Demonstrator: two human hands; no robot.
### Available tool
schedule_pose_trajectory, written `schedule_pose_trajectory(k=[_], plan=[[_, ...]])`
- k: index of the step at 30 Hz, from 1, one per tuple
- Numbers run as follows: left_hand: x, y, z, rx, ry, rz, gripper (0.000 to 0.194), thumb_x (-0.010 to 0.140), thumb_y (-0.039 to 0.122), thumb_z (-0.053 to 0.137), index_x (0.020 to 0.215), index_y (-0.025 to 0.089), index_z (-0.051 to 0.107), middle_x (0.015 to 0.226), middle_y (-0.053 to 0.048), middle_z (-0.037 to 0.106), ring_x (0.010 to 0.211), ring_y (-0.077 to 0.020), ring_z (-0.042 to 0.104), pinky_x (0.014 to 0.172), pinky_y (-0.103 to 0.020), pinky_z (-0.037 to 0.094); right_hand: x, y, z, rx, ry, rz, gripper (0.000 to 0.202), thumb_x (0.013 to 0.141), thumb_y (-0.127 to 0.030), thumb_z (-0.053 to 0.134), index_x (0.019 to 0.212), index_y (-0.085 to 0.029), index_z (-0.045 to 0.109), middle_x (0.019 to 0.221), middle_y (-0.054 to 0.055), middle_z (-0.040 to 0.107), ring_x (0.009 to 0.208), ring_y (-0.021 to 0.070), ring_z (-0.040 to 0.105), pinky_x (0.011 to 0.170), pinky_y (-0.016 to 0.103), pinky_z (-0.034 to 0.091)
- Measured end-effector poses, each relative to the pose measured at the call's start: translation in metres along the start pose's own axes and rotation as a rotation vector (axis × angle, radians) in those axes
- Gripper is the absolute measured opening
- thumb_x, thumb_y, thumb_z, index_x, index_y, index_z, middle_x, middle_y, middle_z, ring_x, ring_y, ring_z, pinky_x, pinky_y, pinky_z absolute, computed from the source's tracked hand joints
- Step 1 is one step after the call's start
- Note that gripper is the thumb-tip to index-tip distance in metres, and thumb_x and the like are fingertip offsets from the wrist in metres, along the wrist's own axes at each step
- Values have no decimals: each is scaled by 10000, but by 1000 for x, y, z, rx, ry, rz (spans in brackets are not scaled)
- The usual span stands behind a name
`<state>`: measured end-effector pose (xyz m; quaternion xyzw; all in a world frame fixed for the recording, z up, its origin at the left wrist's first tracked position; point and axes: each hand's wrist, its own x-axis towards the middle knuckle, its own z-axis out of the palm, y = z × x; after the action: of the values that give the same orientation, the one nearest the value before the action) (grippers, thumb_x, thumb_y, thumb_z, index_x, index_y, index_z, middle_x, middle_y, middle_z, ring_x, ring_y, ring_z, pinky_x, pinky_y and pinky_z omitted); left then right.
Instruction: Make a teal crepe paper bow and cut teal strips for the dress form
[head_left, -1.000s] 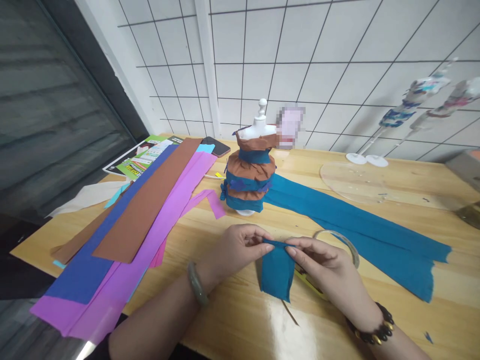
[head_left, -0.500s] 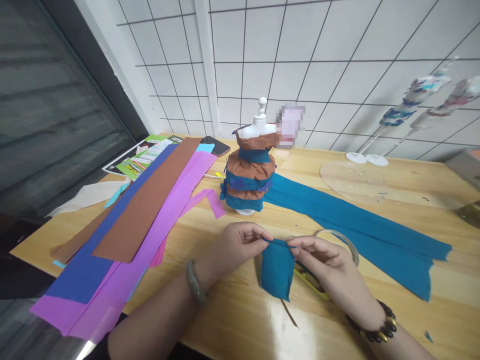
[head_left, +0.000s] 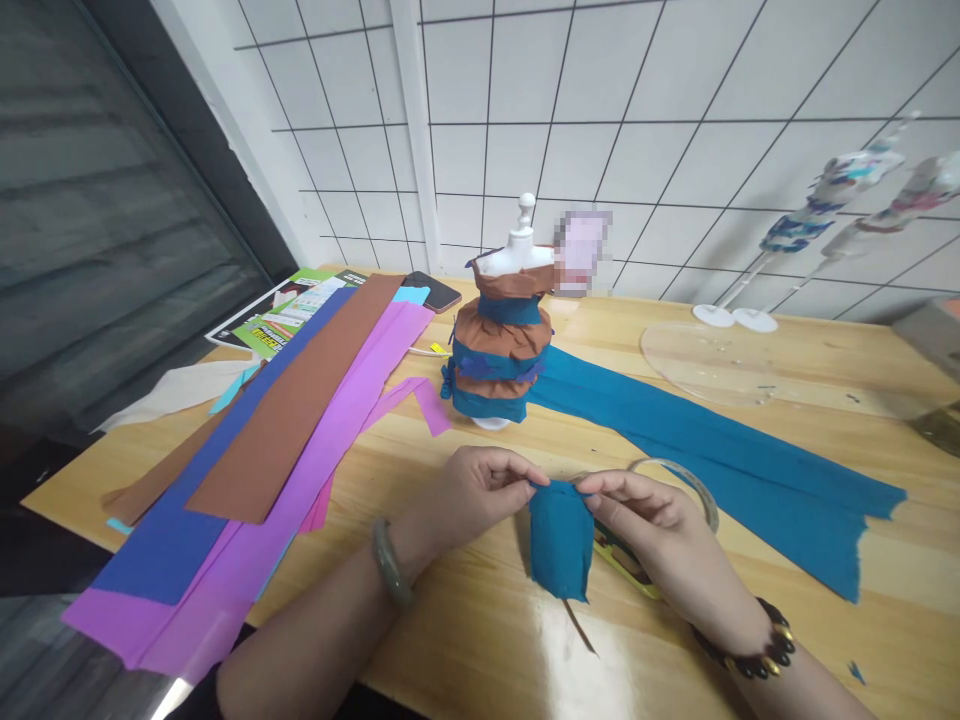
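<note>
Teal paper [head_left: 561,540] — matt; table [head_left: 480,640] — glossy.

Small, bowed teal paper piece [head_left: 561,545]

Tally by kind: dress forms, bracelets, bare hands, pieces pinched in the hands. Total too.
Dress forms: 3 (centre form, blue-patterned form, far-right form)
Bracelets: 2 (green bangle, beaded bracelet)
Hands: 2 (left hand, right hand)
Pinched pieces: 1 (teal piece, between both hands)
Total: 8
</note>
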<state>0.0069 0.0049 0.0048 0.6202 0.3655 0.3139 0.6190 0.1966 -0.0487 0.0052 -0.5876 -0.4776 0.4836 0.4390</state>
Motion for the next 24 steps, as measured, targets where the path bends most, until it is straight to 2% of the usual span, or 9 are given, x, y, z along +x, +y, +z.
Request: schedule_pose_trajectory(k=[12,15,21,24], plan=[[-1,3,-2,26,-8,19,168,734,168,548,827,111,676,771,-63,650,717,-137,569,644,-239,435,-1,5,-3,109,-50,68,196,708,-387,665,819,-227,687,744,21,689,700,146,600,614,227,473],[-2,6,-2,17,-23,12,177,741,155,524,829,108,671,756,-57,639,698,-131,563,633,-237,432,-2,4,-4,117,-89,49,190,734,-373,644,850,-229,691,682,19,675,747,169,608,644,243,475],[0,6,0,-24,14,-9,151,723,268,613,722,118,603,693,-26,603,669,-114,550,622,-223,436,-4,-4,2,-18,-62,-59,170,734,-362,640,792,-215,703,816,51,706,777,183,622,687,259,488],[1,4,2,-57,25,-27,157,709,271,633,754,133,574,691,-6,581,659,-101,544,614,-213,434,-5,-2,7,-66,-53,-113,141,727,-334,650,785,-214,697,831,49,707,787,180,629,705,256,496]])
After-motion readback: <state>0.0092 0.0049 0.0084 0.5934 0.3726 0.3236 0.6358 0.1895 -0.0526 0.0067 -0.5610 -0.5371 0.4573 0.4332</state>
